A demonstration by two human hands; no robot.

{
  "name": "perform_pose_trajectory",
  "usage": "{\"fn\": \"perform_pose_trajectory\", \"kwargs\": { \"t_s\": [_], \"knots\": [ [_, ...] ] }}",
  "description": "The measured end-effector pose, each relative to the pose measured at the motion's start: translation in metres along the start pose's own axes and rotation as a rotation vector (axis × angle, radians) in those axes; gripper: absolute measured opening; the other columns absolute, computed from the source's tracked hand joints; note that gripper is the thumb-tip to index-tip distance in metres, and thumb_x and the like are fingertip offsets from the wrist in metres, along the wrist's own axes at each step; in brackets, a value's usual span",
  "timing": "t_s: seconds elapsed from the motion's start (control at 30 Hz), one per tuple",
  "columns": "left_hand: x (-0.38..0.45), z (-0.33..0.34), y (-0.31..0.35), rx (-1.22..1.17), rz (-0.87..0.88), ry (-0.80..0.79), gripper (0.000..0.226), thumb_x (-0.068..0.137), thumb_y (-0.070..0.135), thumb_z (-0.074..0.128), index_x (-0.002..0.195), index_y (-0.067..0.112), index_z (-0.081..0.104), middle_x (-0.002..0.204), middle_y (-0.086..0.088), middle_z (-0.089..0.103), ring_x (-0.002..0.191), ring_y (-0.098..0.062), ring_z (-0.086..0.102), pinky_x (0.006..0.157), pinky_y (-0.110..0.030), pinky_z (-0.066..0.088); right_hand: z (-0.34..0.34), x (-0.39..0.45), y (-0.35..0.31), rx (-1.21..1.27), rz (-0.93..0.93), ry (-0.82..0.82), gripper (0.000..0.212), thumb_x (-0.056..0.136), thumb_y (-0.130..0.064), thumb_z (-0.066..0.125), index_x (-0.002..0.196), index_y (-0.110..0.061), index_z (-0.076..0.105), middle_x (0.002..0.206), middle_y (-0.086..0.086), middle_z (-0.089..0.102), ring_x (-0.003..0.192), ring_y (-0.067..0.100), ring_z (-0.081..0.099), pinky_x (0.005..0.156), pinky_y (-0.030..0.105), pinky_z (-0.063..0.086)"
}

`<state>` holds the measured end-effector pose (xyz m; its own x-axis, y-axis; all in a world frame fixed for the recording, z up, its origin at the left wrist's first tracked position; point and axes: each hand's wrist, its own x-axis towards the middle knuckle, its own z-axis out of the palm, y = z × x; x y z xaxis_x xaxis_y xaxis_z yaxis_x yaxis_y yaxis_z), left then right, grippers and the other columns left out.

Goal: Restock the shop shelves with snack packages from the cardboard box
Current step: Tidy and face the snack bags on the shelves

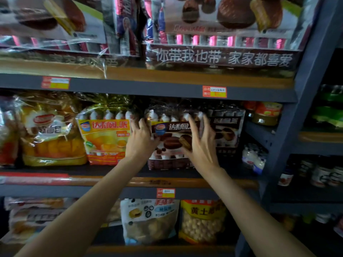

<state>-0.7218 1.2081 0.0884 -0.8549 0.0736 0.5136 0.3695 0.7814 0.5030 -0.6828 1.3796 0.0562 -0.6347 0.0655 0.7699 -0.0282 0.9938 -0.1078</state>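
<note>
Big dark shelving unit (148, 88) fills the view, three tiers packed with bagged snacks, and all the action is on the middle shelf (92, 170), where the chocolate pie package (171, 140) stands upright between the orange pie package (106, 140) on its left and a darker matching pack (227, 130) just behind and to its right. Both arms are reaching up and in, and here's the left hand (141, 140) pressed on the package's left edge, fingers curled over that side, while the right hand (201, 143) lies flat on the front face with its fingers spread wide, touching rather than gripping. So neither hand closes round it; they bracket it, one per side. My read is this is the seating step, the pack being squared into its slot. To do it well, push evenly with both palms so the base slides back without the top tipping forward, keep the label facing out, line it up flush with the orange neighbour, and go easy on that crinkly wrapper so the pies inside don't get crushed. No cardboard box in view here, so how much stock is left I can't say
</note>
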Motion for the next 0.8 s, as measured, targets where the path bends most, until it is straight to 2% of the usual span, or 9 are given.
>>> {"fn": "perform_pose_trajectory", "kwargs": {
  "t_s": [0.07,0.13,0.2,0.27,0.4,0.53,0.67,0.73,0.8],
  "knots": [
    [-0.010,-0.001,-0.009,0.260,0.181,0.097,0.076,0.085,0.017,0.061,0.145,0.002,0.017,0.148,-0.024,0.021,0.134,-0.040,0.030,0.096,-0.037,0.047,0.010,0.001,-0.017,0.016,0.000,-0.034,0.103,0.072,-0.034,0.078,0.149,-0.028,0.010,0.152,0.019,-0.006,0.127,0.049,0.034,0.092,0.052,0.049],
    [-0.016,0.004,-0.026,0.507,0.315,0.153,0.092,0.071,0.025,0.076,0.145,0.005,0.026,0.142,-0.025,0.037,0.131,-0.040,0.038,0.100,-0.042,0.044,0.012,0.002,-0.026,0.037,0.040,-0.068,0.105,0.074,-0.031,0.076,0.149,-0.031,0.003,0.148,0.011,-0.021,0.132,0.047,0.028,0.094,0.049,0.049],
    [-0.021,0.011,-0.040,0.637,0.390,0.182,0.100,0.055,0.037,0.085,0.141,0.011,0.040,0.138,-0.023,0.046,0.124,-0.039,0.048,0.096,-0.047,0.045,0.014,0.000,-0.026,0.036,0.054,-0.079,0.107,0.074,-0.030,0.077,0.149,-0.032,0.000,0.147,0.008,-0.026,0.131,0.047,0.027,0.090,0.049,0.051],
    [-0.020,0.014,-0.048,0.710,0.428,0.195,0.104,0.051,0.041,0.086,0.140,0.013,0.041,0.141,-0.022,0.044,0.126,-0.037,0.048,0.100,-0.049,0.042,0.016,-0.003,-0.025,-0.020,0.042,-0.067,0.113,0.069,-0.034,0.079,0.149,-0.032,-0.001,0.149,0.012,-0.023,0.126,0.050,0.032,0.085,0.050,0.053],
    [-0.008,0.021,-0.050,0.773,0.429,0.216,0.106,0.054,0.032,0.085,0.141,0.008,0.030,0.140,-0.023,0.043,0.126,-0.035,0.048,0.106,-0.050,0.033,0.024,-0.002,-0.033,-0.149,0.090,-0.050,0.121,0.058,-0.042,0.085,0.148,-0.023,0.005,0.151,0.024,-0.004,0.111,0.047,0.048,0.075,0.044,0.057],
    [0.000,0.029,-0.051,0.779,0.429,0.190,0.103,0.059,0.028,0.083,0.142,0.008,0.025,0.143,-0.022,0.040,0.127,-0.035,0.046,0.110,-0.052,0.021,0.028,0.009,-0.039,-0.235,0.185,-0.055,0.125,0.048,-0.033,0.092,0.148,-0.019,0.018,0.148,0.029,0.014,0.102,0.039,0.055,0.062,0.032,0.056],
    [-0.004,0.025,-0.056,0.696,0.501,0.204,0.094,0.062,0.025,0.078,0.141,0.011,0.029,0.141,-0.021,0.043,0.125,-0.035,0.048,0.109,-0.051,0.029,0.029,0.004,-0.036,-0.230,0.144,-0.069,0.126,0.055,-0.045,0.086,0.149,-0.021,0.005,0.150,0.028,0.002,0.109,0.043,0.052,0.070,0.041,0.056],
    [-0.007,0.016,-0.062,0.618,0.559,0.274,0.083,0.066,0.021,0.070,0.139,0.014,0.032,0.138,-0.019,0.047,0.125,-0.034,0.048,0.106,-0.050,0.035,0.026,-0.001,-0.038,-0.248,0.141,-0.047,0.125,0.056,-0.047,0.085,0.149,-0.023,0.004,0.151,0.026,0.002,0.109,0.045,0.050,0.077,0.048,0.052],
    [-0.007,0.001,-0.071,0.533,0.566,0.336,0.074,0.068,0.016,0.062,0.137,0.014,0.035,0.137,-0.019,0.047,0.126,-0.034,0.041,0.105,-0.051,0.032,0.021,-0.004,-0.042,-0.237,0.145,-0.031,0.120,0.057,-0.045,0.084,0.148,-0.023,0.010,0.151,0.025,0.005,0.117,0.049,0.043,0.085,0.054,0.047]
  ]
}}
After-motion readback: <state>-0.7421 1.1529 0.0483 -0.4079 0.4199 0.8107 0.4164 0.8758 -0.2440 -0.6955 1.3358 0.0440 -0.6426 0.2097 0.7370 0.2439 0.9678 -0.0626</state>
